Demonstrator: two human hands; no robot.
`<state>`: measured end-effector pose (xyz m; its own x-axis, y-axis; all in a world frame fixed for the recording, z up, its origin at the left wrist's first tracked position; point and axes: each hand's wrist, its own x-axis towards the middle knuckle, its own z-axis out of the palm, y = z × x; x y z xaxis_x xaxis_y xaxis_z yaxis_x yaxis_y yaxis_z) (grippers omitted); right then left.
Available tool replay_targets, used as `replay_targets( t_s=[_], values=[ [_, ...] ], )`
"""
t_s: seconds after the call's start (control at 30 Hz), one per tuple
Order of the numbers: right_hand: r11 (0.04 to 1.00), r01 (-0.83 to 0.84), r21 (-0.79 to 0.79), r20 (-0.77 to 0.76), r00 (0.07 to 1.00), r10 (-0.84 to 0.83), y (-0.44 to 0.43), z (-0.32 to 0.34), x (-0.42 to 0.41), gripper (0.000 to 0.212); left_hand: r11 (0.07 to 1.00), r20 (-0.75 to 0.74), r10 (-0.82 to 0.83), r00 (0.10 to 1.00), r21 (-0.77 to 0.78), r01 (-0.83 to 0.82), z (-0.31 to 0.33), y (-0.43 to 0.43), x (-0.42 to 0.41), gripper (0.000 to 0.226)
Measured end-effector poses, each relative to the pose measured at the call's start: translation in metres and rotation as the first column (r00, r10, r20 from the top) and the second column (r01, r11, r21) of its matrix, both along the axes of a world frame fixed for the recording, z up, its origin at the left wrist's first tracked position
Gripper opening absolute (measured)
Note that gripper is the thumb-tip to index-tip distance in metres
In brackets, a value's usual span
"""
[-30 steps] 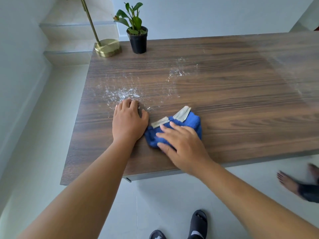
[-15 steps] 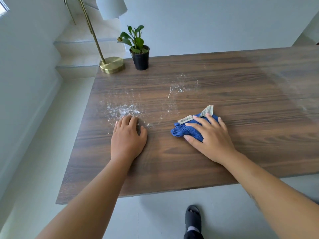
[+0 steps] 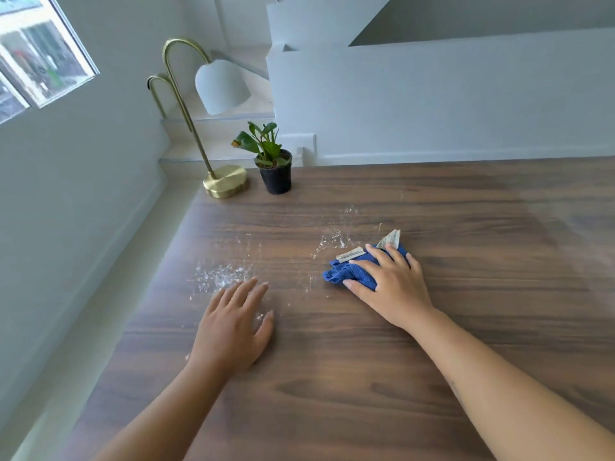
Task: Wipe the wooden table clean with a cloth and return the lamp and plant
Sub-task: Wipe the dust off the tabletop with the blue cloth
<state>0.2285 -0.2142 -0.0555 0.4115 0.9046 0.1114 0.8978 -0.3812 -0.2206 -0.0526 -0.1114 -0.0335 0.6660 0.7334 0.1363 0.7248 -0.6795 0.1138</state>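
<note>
A dark wooden table [image 3: 466, 327] fills the view. White powder [image 3: 219, 277] is scattered left of centre, and a second patch of powder [image 3: 336, 239] lies farther back. My right hand [image 3: 392, 287] presses flat on a crumpled blue cloth [image 3: 346, 272] with pale labels, just right of the farther patch. My left hand [image 3: 233, 327] rests flat on the wood with its fingertips at the nearer powder. At the table's far left corner stand a brass lamp [image 3: 226, 184] with a white shade and a small green plant in a black pot [image 3: 276, 176].
A white wall runs behind the table's far edge. Steps [image 3: 213, 151] rise behind the lamp, and a window [image 3: 36, 61] is at the upper left. Pale floor lies along the table's left edge.
My right hand has pushed the cloth away from me and to the right, toward the farther powder patch. My left hand stays flat in about the same spot. The camera has tilted up.
</note>
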Motion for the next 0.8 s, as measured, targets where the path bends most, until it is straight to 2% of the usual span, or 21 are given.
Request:
replay_targets(
  t_s=[0.13, 0.37, 0.53, 0.67, 0.8],
  values=[
    [0.989, -0.023, 0.147, 0.027, 0.999, 0.019, 0.010, -0.005, 0.018, 0.038, 0.995, 0.068, 0.072, 0.995, -0.069, -0.067, 0.003, 0.017, 0.042, 0.056],
    [0.966, -0.039, 0.255, 0.027, 0.999, 0.033, 0.033, 0.004, 0.057, 0.016, 0.985, 0.058, 0.111, 0.992, -0.139, -0.103, -0.004, 0.076, 0.101, 0.061],
    [0.984, 0.062, 0.168, 0.021, 0.998, -0.066, 0.048, 0.006, 0.091, 0.020, 0.986, 0.021, 0.091, 0.996, -0.143, -0.087, -0.012, 0.120, 0.130, 0.063],
    [0.988, 0.147, 0.046, 0.078, 0.986, -0.150, 0.077, 0.006, 0.135, 0.021, 0.984, 0.032, 0.105, 0.994, -0.150, -0.099, -0.021, 0.135, 0.136, 0.062],
    [0.983, 0.182, 0.036, 0.096, 0.978, -0.184, 0.128, 0.006, 0.168, 0.024, 0.987, 0.068, 0.113, 0.991, -0.126, -0.104, -0.026, 0.134, 0.134, 0.063]
  ],
)
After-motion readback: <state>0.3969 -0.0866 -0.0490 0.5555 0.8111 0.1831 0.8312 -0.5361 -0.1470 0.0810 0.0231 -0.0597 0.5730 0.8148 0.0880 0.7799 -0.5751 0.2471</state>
